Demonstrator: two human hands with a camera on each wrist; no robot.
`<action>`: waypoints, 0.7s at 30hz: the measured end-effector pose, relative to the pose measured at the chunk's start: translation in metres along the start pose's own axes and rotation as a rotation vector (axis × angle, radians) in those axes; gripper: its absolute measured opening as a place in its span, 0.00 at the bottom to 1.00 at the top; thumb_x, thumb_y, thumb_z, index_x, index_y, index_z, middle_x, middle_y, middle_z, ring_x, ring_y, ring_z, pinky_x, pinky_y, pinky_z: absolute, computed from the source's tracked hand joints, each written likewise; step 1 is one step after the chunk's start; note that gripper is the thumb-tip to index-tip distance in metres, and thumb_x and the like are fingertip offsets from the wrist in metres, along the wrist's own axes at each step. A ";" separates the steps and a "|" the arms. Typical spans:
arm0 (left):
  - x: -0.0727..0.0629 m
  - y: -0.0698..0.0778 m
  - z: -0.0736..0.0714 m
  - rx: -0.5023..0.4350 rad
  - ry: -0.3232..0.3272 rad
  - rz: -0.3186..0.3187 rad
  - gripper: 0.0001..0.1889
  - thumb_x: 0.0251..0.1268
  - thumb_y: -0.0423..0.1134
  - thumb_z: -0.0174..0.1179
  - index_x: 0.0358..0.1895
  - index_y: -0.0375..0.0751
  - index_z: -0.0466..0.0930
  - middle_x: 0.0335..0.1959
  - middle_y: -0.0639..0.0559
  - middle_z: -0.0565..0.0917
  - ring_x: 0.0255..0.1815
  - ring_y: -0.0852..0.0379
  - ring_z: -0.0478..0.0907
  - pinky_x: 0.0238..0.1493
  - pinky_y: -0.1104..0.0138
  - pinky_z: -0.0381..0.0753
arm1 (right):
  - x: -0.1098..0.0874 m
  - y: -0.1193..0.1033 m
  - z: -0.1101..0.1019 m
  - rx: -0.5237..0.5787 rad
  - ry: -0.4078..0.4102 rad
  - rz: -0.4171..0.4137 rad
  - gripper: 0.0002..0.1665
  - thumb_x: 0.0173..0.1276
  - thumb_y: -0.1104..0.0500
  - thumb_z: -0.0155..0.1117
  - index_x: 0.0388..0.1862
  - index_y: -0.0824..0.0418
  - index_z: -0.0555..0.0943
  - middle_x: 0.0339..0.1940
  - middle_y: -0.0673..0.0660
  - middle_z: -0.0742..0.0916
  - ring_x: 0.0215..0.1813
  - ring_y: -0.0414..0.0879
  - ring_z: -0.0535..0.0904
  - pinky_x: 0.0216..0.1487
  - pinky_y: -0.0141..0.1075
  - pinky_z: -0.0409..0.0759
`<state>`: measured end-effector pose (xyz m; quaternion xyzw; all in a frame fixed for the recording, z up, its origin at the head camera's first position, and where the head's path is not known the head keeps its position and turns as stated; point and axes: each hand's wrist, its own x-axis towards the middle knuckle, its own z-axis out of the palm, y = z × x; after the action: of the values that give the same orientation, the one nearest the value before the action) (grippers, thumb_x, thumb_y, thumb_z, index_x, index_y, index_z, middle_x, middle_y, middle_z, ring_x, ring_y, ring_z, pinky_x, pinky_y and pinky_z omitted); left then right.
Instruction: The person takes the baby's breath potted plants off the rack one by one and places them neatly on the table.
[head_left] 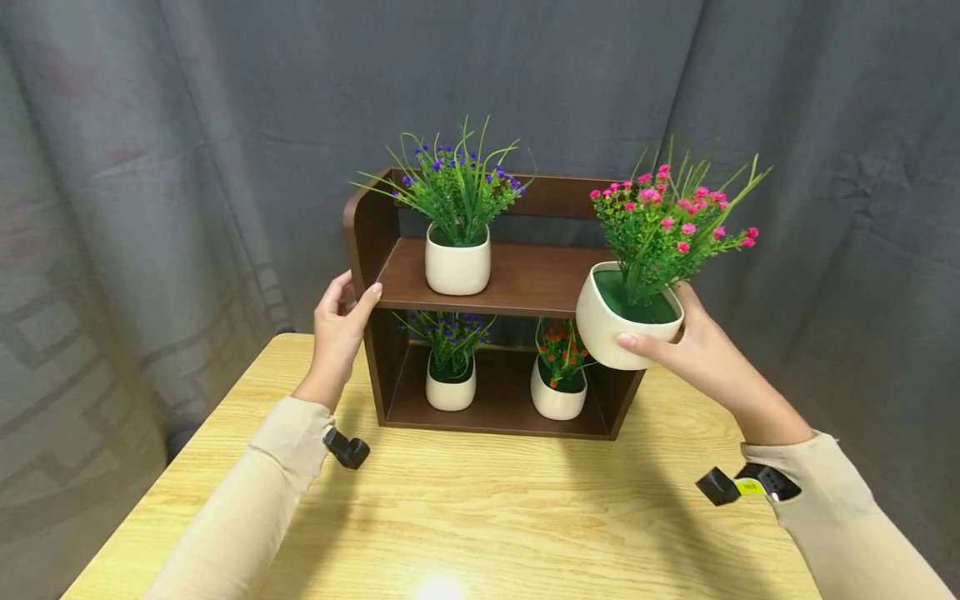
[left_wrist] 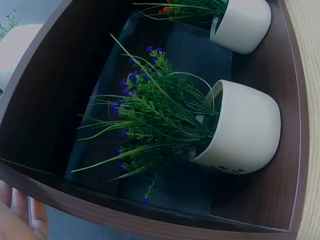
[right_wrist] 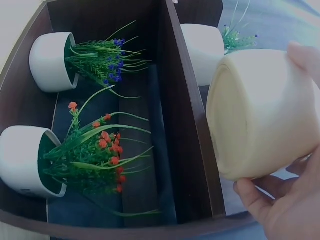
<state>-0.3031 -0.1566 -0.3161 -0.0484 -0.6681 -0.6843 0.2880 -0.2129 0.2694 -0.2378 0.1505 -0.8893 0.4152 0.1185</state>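
My right hand (head_left: 701,354) grips a white pot of pink artificial flowers (head_left: 630,321) by its sides, thumb on the near face. The pot is tilted, in front of the right end of a brown wooden shelf (head_left: 540,275); in the right wrist view the pot's underside (right_wrist: 232,120) shows. My left hand (head_left: 341,321) holds the shelf's left side, thumb at the front edge by the upper board. A purple-flowered potted plant (head_left: 457,262) stands on the upper board's left half. Below it are another purple-flowered potted plant (head_left: 450,392) and a red-flowered potted plant (head_left: 558,396).
The shelf stands on a light wooden table (head_left: 480,500). Grey curtains (head_left: 585,83) hang behind and to both sides. A small black wrist camera (head_left: 347,448) is strapped to the left sleeve, and another camera (head_left: 717,486) to the right.
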 end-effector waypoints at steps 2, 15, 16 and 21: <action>-0.001 0.001 0.000 0.004 -0.001 -0.003 0.24 0.67 0.44 0.67 0.64 0.43 0.78 0.46 0.56 0.78 0.42 0.59 0.70 0.43 0.68 0.70 | -0.005 0.002 -0.002 -0.003 0.008 -0.011 0.53 0.66 0.53 0.71 0.81 0.53 0.49 0.61 0.62 0.77 0.54 0.42 0.74 0.50 0.25 0.68; 0.001 0.002 -0.001 0.007 -0.010 -0.034 0.25 0.68 0.39 0.65 0.66 0.37 0.75 0.45 0.58 0.77 0.41 0.61 0.69 0.44 0.69 0.70 | -0.038 0.039 -0.022 -0.079 -0.011 -0.026 0.53 0.65 0.58 0.71 0.80 0.56 0.50 0.63 0.61 0.74 0.54 0.33 0.69 0.45 0.23 0.67; 0.001 0.001 -0.001 0.010 -0.009 -0.036 0.25 0.68 0.39 0.65 0.66 0.38 0.75 0.45 0.58 0.77 0.42 0.61 0.69 0.44 0.69 0.70 | -0.041 0.043 -0.023 -0.077 -0.011 -0.041 0.52 0.64 0.60 0.71 0.80 0.57 0.50 0.62 0.59 0.73 0.54 0.33 0.69 0.45 0.22 0.66; 0.000 0.003 -0.001 0.012 -0.009 -0.023 0.25 0.67 0.43 0.66 0.65 0.42 0.76 0.46 0.57 0.77 0.43 0.60 0.70 0.45 0.69 0.70 | -0.055 0.064 -0.029 -0.071 -0.012 -0.081 0.54 0.62 0.63 0.71 0.80 0.56 0.50 0.63 0.51 0.71 0.58 0.30 0.66 0.49 0.19 0.63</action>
<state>-0.3015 -0.1570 -0.3134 -0.0420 -0.6739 -0.6835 0.2774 -0.1825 0.3397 -0.2831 0.1849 -0.8973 0.3774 0.1350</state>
